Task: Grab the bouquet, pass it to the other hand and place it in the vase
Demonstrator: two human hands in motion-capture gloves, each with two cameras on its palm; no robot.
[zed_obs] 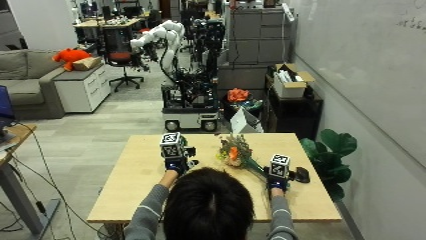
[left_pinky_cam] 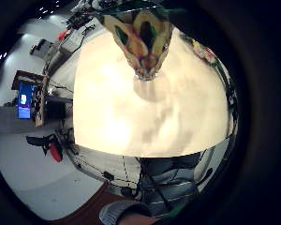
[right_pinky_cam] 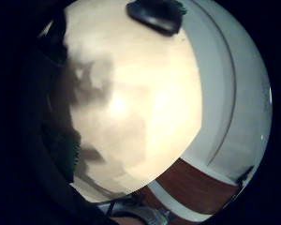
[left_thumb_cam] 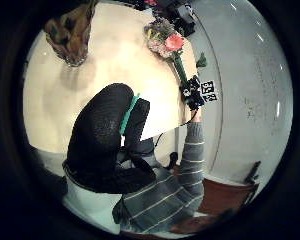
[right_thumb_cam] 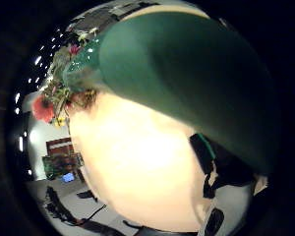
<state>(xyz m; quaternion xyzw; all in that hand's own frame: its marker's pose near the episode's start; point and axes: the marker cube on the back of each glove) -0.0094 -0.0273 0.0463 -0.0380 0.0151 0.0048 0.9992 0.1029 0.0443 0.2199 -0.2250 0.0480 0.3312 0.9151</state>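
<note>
The bouquet (zed_obs: 234,152), pink and orange flowers on green stems, lies slanted across the table's (zed_obs: 126,197) middle right. My right hand (zed_obs: 277,181) grips the stem end near the right edge; the green stem wrap (right_thumb_cam: 187,73) fills its thumb side palm view, with the flower heads (right_thumb_cam: 59,98) beyond. I cannot tell whether the flowers touch the table. My left hand (zed_obs: 174,165) hovers at the middle left, its fingers (left_thumb_cam: 105,140) loosely bent and holding nothing. The patterned vase (left_pinky_cam: 143,42) stands on the table just beyond that hand. The bouquet (left_thumb_cam: 165,40) and right hand (left_thumb_cam: 192,95) show from the left palm.
A small black object (zed_obs: 303,175) lies on the table right of my right hand, also seen as the black object (right_pinky_cam: 154,16) from the right palm. A potted plant (zed_obs: 329,150) stands off the right edge. A robot cart (zed_obs: 190,107) stands beyond the far edge.
</note>
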